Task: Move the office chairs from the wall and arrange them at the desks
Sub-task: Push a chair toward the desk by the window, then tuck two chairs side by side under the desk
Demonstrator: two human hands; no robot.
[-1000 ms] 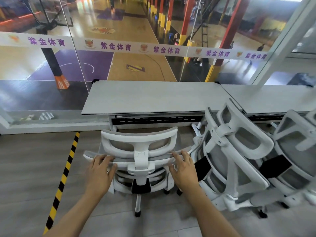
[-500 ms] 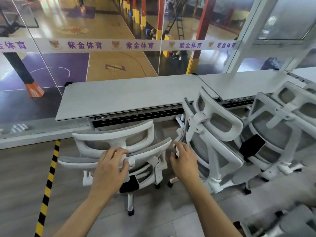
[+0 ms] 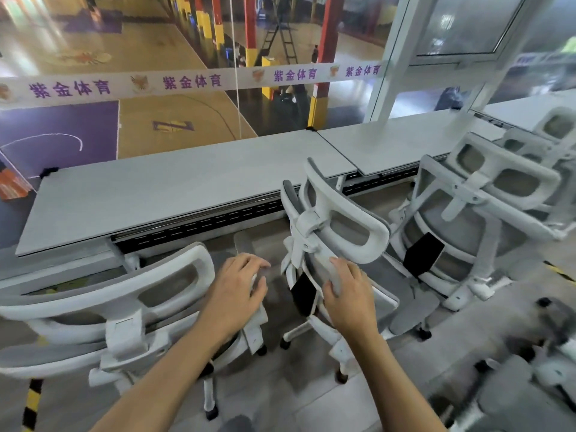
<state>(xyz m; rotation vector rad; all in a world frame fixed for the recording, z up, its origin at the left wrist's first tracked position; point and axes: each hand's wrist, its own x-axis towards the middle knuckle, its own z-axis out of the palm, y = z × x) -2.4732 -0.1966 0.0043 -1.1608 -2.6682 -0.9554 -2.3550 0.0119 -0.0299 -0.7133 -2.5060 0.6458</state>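
Where the yellow-and-black floor tape (image 3: 31, 400) marks the far left, a white-framed office chair with grey mesh back (image 3: 124, 294) stands facing the long pale grey desk (image 3: 156, 194), its headrest close below the desk's front edge. The left hand (image 3: 237, 294) lies on the right end of this chair's back, fingers curled over the white frame and gripping it. Just beside it, the right hand (image 3: 346, 297) clasps the grey rim of a second white office chair (image 3: 339, 232). That chair is turned at an angle before the joint between the long desk and the adjoining grey desk (image 3: 389, 145). A third white office chair (image 3: 486, 188) stands near on the right, before the adjoining desk. Further chairs (image 3: 554, 126) follow at the right edge, blurred.
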